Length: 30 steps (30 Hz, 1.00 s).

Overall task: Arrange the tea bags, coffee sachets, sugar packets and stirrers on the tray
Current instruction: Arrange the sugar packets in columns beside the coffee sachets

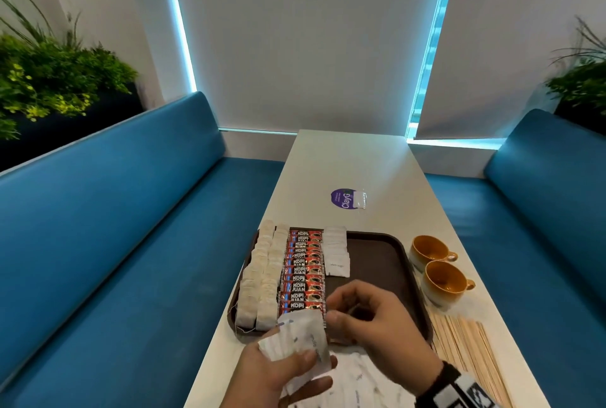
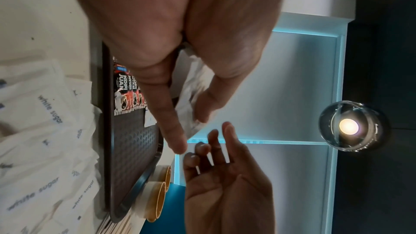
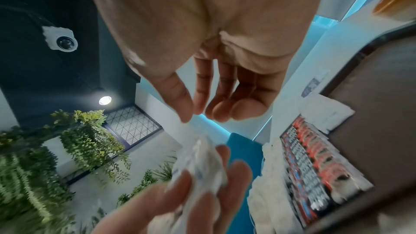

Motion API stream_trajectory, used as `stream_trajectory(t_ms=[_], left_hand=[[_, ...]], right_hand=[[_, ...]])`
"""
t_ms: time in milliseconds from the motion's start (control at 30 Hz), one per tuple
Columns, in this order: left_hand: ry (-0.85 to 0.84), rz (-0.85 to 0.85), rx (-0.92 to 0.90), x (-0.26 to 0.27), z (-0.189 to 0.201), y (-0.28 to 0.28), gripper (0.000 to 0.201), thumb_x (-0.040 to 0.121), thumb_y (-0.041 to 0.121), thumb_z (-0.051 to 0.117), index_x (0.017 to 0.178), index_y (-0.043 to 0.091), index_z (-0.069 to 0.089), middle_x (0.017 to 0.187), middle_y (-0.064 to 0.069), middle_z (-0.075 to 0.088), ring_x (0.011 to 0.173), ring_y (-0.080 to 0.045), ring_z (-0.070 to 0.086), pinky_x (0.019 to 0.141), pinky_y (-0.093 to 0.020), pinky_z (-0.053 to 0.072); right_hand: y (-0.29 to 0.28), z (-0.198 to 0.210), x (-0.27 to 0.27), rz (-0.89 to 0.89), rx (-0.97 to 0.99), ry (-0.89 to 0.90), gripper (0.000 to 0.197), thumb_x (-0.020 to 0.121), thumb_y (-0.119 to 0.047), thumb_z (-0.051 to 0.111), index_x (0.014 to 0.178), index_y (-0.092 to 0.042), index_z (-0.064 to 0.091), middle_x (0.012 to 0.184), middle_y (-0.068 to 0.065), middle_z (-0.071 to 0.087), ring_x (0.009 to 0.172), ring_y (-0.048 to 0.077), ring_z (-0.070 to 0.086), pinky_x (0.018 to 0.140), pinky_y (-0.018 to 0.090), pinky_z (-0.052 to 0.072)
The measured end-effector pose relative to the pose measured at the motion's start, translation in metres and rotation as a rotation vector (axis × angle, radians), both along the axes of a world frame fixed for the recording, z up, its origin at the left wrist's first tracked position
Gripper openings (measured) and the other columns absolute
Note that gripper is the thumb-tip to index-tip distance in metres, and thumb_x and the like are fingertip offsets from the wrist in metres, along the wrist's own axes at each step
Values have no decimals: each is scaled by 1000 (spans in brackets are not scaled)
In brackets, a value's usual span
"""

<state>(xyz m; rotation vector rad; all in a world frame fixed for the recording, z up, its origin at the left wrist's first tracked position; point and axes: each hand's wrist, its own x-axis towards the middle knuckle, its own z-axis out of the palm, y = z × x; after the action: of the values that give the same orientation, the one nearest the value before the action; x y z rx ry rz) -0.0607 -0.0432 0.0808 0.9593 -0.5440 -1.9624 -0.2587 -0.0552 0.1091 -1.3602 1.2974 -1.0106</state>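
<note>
I see the long white table (image 1: 357, 164) running between blue benches, and on its near part sits the brown tray (image 1: 380, 263). On the tray's left side lie 2 columns of tea bags (image 1: 262, 279), then 1 column of red coffee sachets (image 1: 303, 271) just beside them, then a shorter column of white sugar packets (image 1: 336, 251) at the far end. The tray's right half is bare.

Right of the tray stand 2 orange cups (image 1: 437, 273), and nearer to me the wooden stirrers (image 1: 465, 348) lie on the table, off the tray. More sugar packets (image 1: 354, 381) lie loose on the table below my hands.

My left hand (image 1: 278, 371) grips a bunch of sugar packets (image 1: 300, 337), fingers and thumb curled around it (the print on them is blurred). My right hand (image 1: 377, 322) hovers over the tray's near edge, fingers loosely bent and holding nothing, its fingertips close to the bunch.
</note>
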Motion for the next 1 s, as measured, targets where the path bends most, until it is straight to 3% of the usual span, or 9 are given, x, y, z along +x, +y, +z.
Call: stream_trajectory(t_ms=[33, 100, 333, 467, 633, 733, 833, 900, 1000], left_hand=[[-12, -8, -65, 0, 19, 9, 38, 80, -16, 70, 116, -4, 68, 113, -34, 69, 98, -55, 68, 71, -61, 61], [-159, -78, -49, -9, -11, 3, 45, 77, -14, 73, 119, -1, 68, 111, -31, 71, 96, -52, 70, 70, -56, 62], [-352, -99, -77, -16, -11, 14, 61, 58, -12, 90, 114, 0, 69, 96, -22, 76, 77, -39, 76, 57, -42, 61], [-362, -115, -73, -21, -7, 17, 78, 45, 3, 93, 119, 3, 68, 103, -20, 76, 92, -44, 73, 63, -46, 61], [-342, -56, -86, -25, -1, 20, 61, 55, 16, 88, 113, 8, 69, 99, -16, 78, 82, -34, 77, 58, -42, 60], [-291, -35, -93, -23, 2, 20, 48, 66, 9, 82, 111, 5, 69, 100, -20, 77, 77, -35, 75, 53, -39, 60], [-308, -3, -117, -22, -1, 18, 50, 64, 3, 85, 111, 4, 69, 101, -23, 76, 79, -38, 73, 54, -38, 58], [-316, 21, -112, -23, -5, 16, 46, 68, -3, 86, 110, 2, 70, 100, -24, 76, 81, -42, 71, 60, -42, 58], [-348, 83, -114, -24, -10, 14, 34, 74, -7, 82, 106, -2, 71, 88, -25, 75, 70, -40, 66, 55, -35, 53]], right_hand=[[6, -4, 0, 9, 16, 10, 14, 83, -17, 85, 93, -22, 77, 89, 12, 73, 74, 17, 66, 68, 25, 57], [18, -11, 0, 29, 51, 37, 17, 82, -23, 86, 95, -29, 77, 91, 7, 74, 75, 17, 68, 67, 26, 57], [44, -14, -4, 18, 95, -1, 7, 84, -19, 84, 89, -15, 80, 84, 14, 75, 69, 17, 65, 65, 32, 56], [47, -15, -12, -4, 131, -20, 11, 84, -16, 84, 87, -8, 77, 83, 17, 74, 70, 20, 66, 66, 31, 56], [45, -19, -19, -93, 165, -99, 14, 86, -11, 79, 88, 0, 70, 83, 21, 73, 66, 22, 65, 63, 31, 55], [44, -20, -20, -125, 179, -127, 14, 88, -9, 77, 91, 1, 68, 84, 18, 74, 65, 21, 64, 60, 30, 53], [47, -19, -21, -123, 171, -129, 16, 85, -7, 81, 90, 2, 68, 81, 16, 74, 67, 22, 66, 61, 30, 54], [49, -19, -21, -112, 177, -138, 23, 81, -3, 84, 94, 4, 66, 82, 22, 73, 67, 24, 67, 61, 31, 55], [53, -16, -18, -31, 231, -182, 45, 74, 5, 86, 111, -4, 61, 87, 31, 71, 67, 29, 68, 59, 33, 56]])
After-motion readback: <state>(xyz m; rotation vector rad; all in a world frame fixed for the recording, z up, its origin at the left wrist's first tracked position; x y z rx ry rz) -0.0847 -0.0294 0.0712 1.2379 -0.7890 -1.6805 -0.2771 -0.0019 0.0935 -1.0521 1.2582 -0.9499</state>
